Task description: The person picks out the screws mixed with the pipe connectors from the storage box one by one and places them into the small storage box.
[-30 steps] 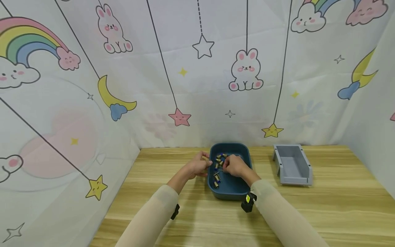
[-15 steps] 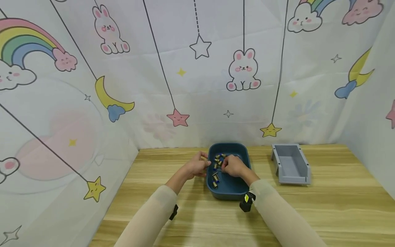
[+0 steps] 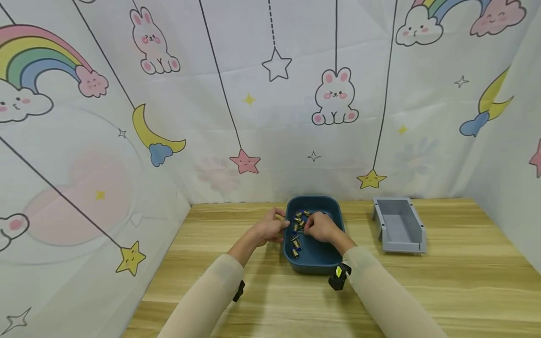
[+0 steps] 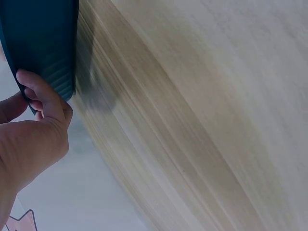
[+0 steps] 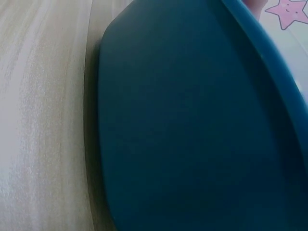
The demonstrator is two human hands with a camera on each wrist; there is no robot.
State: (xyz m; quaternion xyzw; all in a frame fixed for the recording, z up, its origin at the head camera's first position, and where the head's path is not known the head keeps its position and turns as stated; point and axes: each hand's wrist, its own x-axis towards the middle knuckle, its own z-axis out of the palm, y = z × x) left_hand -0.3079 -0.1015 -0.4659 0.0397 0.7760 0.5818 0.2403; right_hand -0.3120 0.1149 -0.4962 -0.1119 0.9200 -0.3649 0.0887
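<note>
A dark blue plastic bin (image 3: 316,268) stands on the wooden table. Along its left side lie several small brass-coloured pieces (image 3: 295,228) with blue bits, some with thin metal stems. My left hand (image 3: 270,226) holds the bin's left rim, and in the left wrist view thumb and fingers pinch the wall (image 4: 38,43) from both sides. Reaching over the right side, my right hand (image 3: 322,227) is down inside the bin, bent fingertips right beside the brass pieces. I cannot tell whether it pinches one. The bin's outer wall (image 5: 183,115) fills most of the right wrist view, hiding that hand.
To the right stands a grey open-fronted storage bin (image 3: 401,225). A white curtain (image 3: 270,117) printed with rabbits and stars hangs behind the wooden table (image 3: 296,310) and at its sides. Black wrist cameras (image 3: 339,277) sit at both sleeves.
The view shifts slightly. Both hands stay nearly in place, the left at the rim and the right among the brass pieces, with only small movement at its fingertips.
</note>
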